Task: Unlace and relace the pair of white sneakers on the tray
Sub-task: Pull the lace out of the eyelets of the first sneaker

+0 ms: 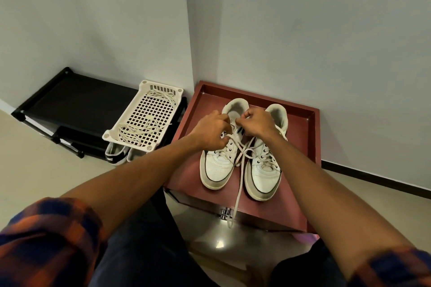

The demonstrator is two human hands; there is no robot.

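Note:
Two white sneakers stand side by side, toes toward me, on a dark red tray (300, 123). The left sneaker (218, 168) carries a white lace (238, 193) whose loose ends cross between the shoes, one hanging over the tray's front edge. My left hand (211, 130) and my right hand (257, 122) meet over the left sneaker's tongue, each pinching the lace near the top eyelets. The right sneaker (264, 175) shows bare eyelets with no lace visible; my right wrist covers part of it.
A white perforated plastic basket (145, 116) holding a loose white lace rests on a low black shoe rack (70, 100) to the left. Another sneaker (115, 154) pokes out beneath the basket. Walls form a corner behind the tray. My knees are at the bottom.

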